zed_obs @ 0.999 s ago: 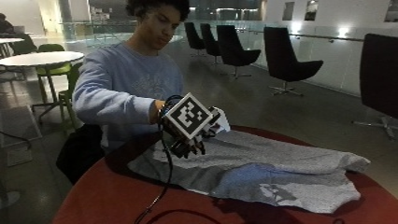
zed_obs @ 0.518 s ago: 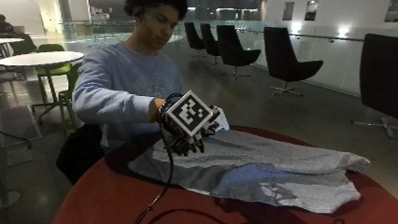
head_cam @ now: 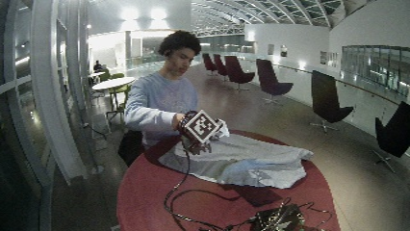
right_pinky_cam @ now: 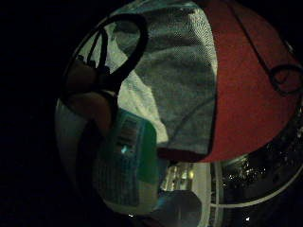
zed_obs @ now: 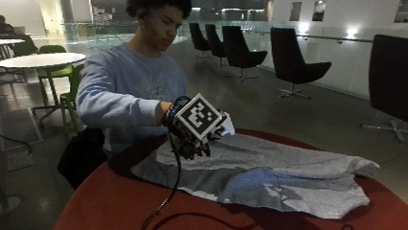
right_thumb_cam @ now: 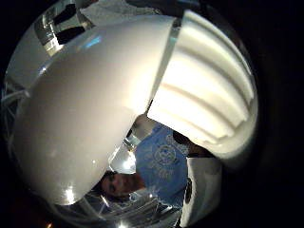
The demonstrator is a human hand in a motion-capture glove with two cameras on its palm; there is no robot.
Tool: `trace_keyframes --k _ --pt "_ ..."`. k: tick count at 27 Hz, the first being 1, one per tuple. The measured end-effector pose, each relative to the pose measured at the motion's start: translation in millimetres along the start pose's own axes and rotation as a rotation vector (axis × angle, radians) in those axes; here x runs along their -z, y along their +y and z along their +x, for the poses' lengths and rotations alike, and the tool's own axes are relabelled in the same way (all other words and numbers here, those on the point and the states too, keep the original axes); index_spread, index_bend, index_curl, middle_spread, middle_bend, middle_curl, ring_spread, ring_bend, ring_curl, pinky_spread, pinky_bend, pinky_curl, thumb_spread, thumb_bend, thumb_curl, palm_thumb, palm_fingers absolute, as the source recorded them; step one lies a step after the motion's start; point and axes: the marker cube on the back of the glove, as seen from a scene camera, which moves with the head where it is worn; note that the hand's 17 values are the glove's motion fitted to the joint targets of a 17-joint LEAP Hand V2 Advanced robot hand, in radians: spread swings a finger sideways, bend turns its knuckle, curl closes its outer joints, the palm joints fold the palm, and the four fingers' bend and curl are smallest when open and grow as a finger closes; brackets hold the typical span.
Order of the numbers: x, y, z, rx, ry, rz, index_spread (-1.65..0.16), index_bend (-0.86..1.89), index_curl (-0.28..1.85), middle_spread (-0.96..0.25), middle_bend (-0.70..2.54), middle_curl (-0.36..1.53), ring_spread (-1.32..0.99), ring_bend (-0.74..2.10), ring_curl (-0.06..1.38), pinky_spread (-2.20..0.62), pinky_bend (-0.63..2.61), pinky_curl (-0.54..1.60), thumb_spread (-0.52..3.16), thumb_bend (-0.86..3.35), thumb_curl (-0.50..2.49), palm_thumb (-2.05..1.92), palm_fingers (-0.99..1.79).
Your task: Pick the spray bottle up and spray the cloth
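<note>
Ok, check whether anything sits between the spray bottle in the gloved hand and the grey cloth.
Nothing visible does: the white spray bottle, gripped by the gloved right hand, is held above the grey cloth spread on the red table.

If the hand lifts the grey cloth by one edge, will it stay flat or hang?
The grey cloth would likely hang limp: it already lies in soft folds on the red table. It is probably light, and might drag rather than slide off cleanly.

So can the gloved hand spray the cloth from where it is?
Probably yes. The hand holds the bottle just above the cloth, and nothing lies between them.
</note>
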Motion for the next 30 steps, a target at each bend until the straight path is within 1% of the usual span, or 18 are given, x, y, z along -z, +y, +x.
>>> trace_keyframes --k 4,8,11,14,17,19,21,25,30 --pt "-3 0 -4 0.014 -0.014 -0.004 -0.26 0.14 0.43 -0.05 0.19 0.46 -0.05 0.45 0.41 0.05 0.22 0.38 0.66 -0.03 0.66 1.0 1.09" --pt "-3 1 -12 0.087 -0.061 0.026 -0.26 0.14 0.43 -0.05 0.19 0.46 -0.05 0.45 0.41 0.05 0.22 0.38 0.65 -0.03 0.66 1.0 1.09" --pt "-5 2 -25 0.208 -0.127 0.065 -0.26 0.15 0.43 -0.05 0.19 0.46 -0.05 0.44 0.41 0.05 0.23 0.38 0.65 -0.03 0.66 1.0 1.08" --pt "-16 3 -49 0.39 -0.208 0.101 -0.26 0.15 0.43 -0.05 0.19 0.46 -0.05 0.44 0.41 0.05 0.22 0.38 0.65 -0.03 0.66 1.0 1.08" --pt "-31 3 -91 0.593 -0.356 0.111 -0.26 0.15 0.43 -0.05 0.18 0.46 -0.05 0.42 0.41 0.07 0.21 0.38 0.67 -0.02 0.66 1.01 1.05" --pt "-43 -4 -121 0.692 -0.454 0.129 -0.26 0.14 0.43 -0.05 0.18 0.46 -0.05 0.42 0.41 0.07 0.21 0.38 0.67 -0.02 0.67 1.01 1.05" --pt "-62 -17 -144 0.772 -0.473 0.152 -0.26 0.16 0.44 -0.06 0.16 0.45 -0.05 0.41 0.41 0.08 0.21 0.38 0.68 -0.02 0.67 1.02 1.03" --pt "-106 -42 -194 0.896 -0.525 0.149 -0.26 0.17 0.45 -0.06 0.18 0.45 -0.04 0.38 0.4 0.09 0.18 0.37 0.7 -0.02 0.66 1.02 0.99" --pt "-145 -86 -222 0.947 -0.5 0.233 -0.26 0.18 0.46 -0.06 0.16 0.44 -0.05 0.35 0.39 0.09 0.18 0.36 0.74 -0.02 0.66 1.03 0.96"
